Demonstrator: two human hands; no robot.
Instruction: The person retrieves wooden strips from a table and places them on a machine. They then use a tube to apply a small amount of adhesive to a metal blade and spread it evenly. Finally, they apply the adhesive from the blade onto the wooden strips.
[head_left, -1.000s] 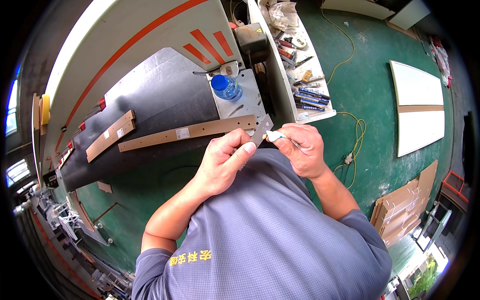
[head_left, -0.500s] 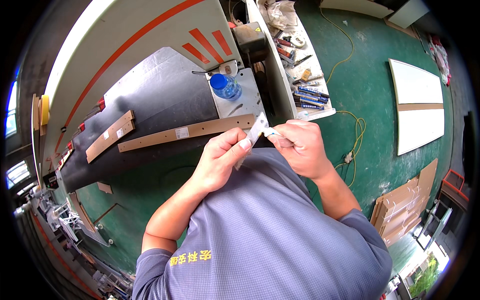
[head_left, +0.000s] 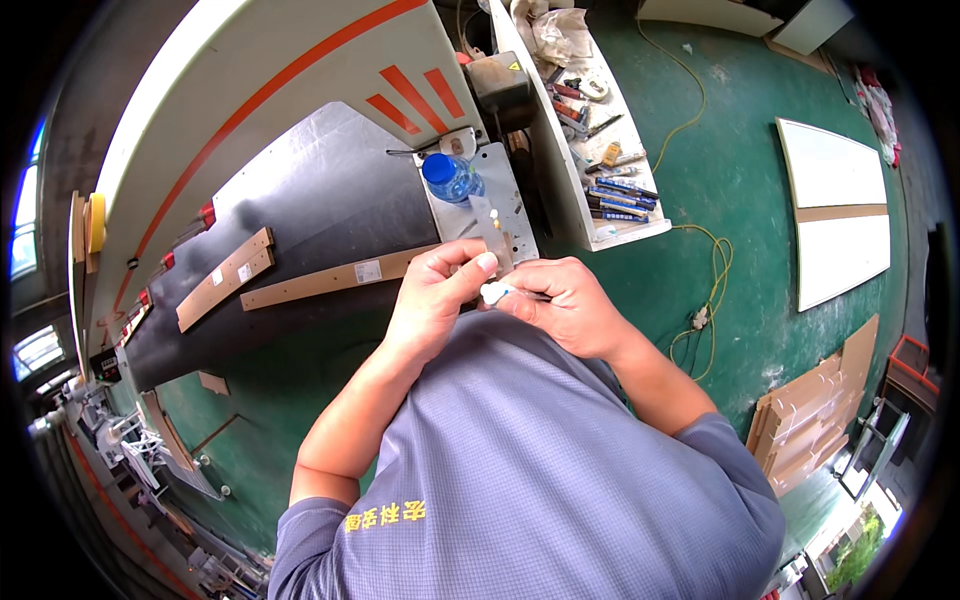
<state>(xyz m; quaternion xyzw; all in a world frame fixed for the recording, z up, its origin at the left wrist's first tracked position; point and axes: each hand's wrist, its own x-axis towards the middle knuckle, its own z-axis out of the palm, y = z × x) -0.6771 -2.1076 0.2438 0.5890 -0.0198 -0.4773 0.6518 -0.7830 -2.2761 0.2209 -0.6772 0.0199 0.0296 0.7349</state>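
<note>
My left hand pinches a translucent flat strip between thumb and fingers, its free end pointing away from me over the metal plate. A small yellowish spot shows on the strip. In my right hand is a crumpled white wad with a bit of blue, held just below the strip's near end; whether the two touch is unclear. A thin dark piece shows beside the wad, its kind hidden by my fingers. A clear bottle with a blue cap stands just beyond the strip.
Two brown perforated strips, one long and one short, lie on the black machine surface. At right, a white tray holds markers and tools. A yellow cable crosses the green floor; white panels and cardboard lie farther right.
The right hand has come down and left with the white wad, from the strip's upper part to its near end. The strip is turned more upright in my left hand.
</note>
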